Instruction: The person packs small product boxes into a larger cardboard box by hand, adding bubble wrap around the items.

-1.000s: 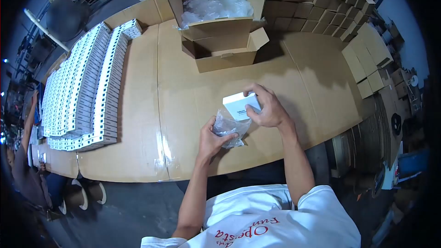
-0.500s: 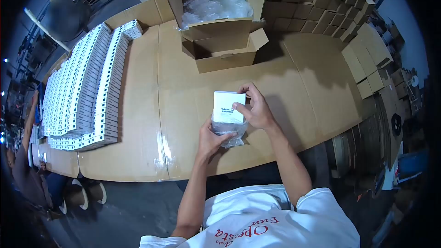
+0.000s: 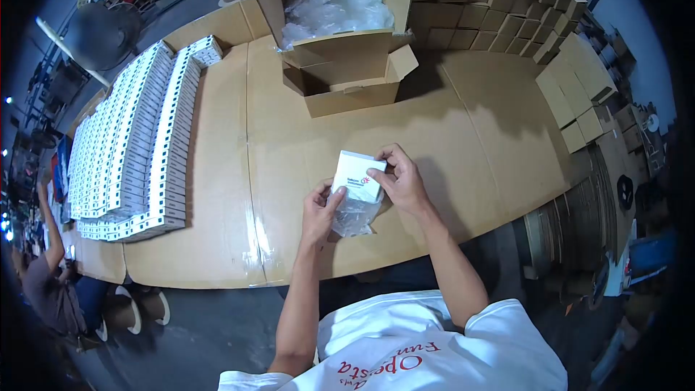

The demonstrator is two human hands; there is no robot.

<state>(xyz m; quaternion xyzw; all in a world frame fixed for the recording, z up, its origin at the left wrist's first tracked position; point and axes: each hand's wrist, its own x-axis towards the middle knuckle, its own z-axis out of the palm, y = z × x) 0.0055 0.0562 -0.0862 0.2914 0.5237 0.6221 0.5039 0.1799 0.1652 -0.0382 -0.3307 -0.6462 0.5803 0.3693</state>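
A small white box (image 3: 353,168) with printed lettering and a red mark is held in front of me above the table. Its lower part sits in a clear plastic bag (image 3: 355,219), which hangs crumpled below it. My right hand (image 3: 402,182) pinches the box at its right side, thumb on the front. On the other side my left hand (image 3: 320,210) is closed at the box's lower left corner and the bag's edge, thumb in front. Fingers behind the box are hidden.
An open cardboard carton (image 3: 351,101) stands ahead, before a larger box holding clear plastic bags (image 3: 337,3). Long stacked rows of white boxes (image 3: 119,145) fill the left side. Brown cartons (image 3: 463,18) are piled at the back right. Another person (image 3: 54,275) is at far left.
The white box has tilted and lowered slightly. My left hand has moved up and left, from around the bag to the box's lower left corner.
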